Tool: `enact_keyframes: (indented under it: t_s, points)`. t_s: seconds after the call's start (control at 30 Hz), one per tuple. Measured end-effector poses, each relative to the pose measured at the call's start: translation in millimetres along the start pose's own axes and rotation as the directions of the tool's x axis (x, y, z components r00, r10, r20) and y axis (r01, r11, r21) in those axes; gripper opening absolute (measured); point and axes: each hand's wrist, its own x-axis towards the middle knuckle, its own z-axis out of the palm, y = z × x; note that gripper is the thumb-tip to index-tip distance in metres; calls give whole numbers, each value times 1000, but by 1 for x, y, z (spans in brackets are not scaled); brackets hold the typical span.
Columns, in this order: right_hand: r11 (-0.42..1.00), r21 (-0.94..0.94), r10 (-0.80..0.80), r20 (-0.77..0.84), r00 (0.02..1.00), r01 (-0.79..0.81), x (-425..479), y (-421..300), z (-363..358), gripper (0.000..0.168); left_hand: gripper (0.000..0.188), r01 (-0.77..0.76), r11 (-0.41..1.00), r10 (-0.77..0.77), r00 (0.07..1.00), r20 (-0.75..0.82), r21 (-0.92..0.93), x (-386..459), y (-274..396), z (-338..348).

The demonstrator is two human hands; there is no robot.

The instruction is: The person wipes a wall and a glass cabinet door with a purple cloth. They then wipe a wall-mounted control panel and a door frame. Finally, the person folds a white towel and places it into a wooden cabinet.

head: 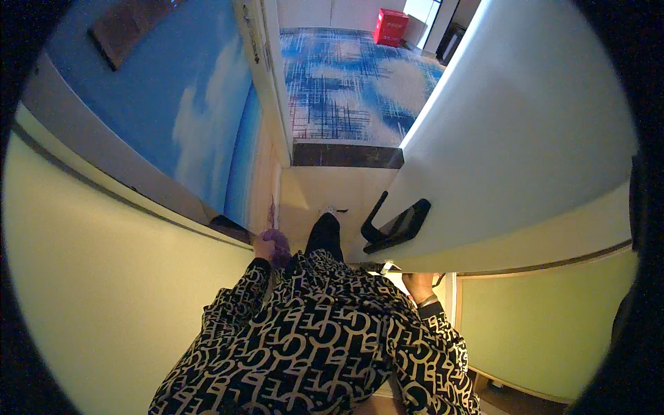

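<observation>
My left hand is low at the left, closed on a purple cloth beside the wall. My right hand is at the edge of a pale door, close to the handle on its far side; the fingers are partly hidden behind the edge, so its hold cannot be told. A black lever door handle sticks out from the near face of the door. The door stands open beside a doorway with a dark threshold.
Beyond the threshold lies a blue and white patterned carpet with a red box on it. A door frame and a blue wall with painted clouds are at the left. Yellow-green panels flank me.
</observation>
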Motion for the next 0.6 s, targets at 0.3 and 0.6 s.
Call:
enact_keyframes:
  t_s: [0.3, 0.6]
  points:
    - [999, 34, 25, 27, 999, -26, -29, 23, 27, 35, 44, -103, 983, 98, 994, -36, -151, -58, 65, 12]
    - [987, 126, -90, -83, 993, 100, -3, 6, 33, 24, 45, -85, 845, 127, 991, 44, -528, -46, 58, 11]
